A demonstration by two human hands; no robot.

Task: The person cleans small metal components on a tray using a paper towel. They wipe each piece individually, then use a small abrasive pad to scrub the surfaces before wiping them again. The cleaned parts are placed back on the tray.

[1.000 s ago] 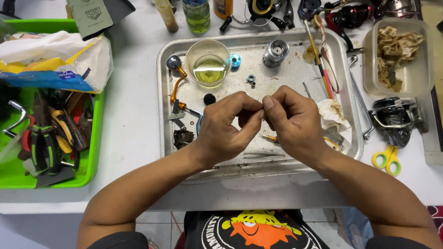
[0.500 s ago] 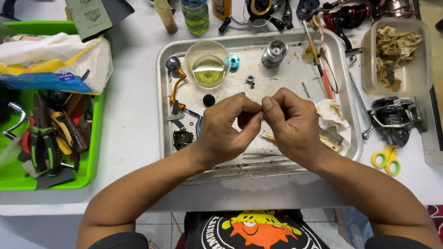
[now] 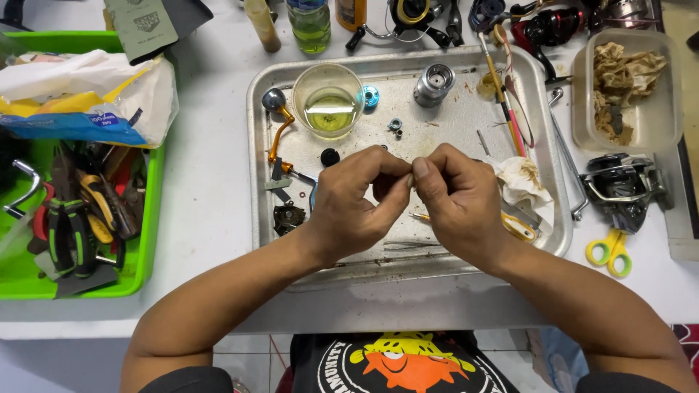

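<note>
Small dark part (image 3: 381,191), mostly hidden — pinched between both hands' fingertips, above metal tray (image 3: 466,145)

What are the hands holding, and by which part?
Left hand and right hand pinch something tiny between their fingers over the metal tray; it is hidden, so neither can be told.

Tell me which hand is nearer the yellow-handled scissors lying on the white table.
Right. The right hand is over the metal tray, on the side nearest the yellow-handled scissors, which lie off the tray's right edge. The left hand is further left, beyond the right hand.
</note>
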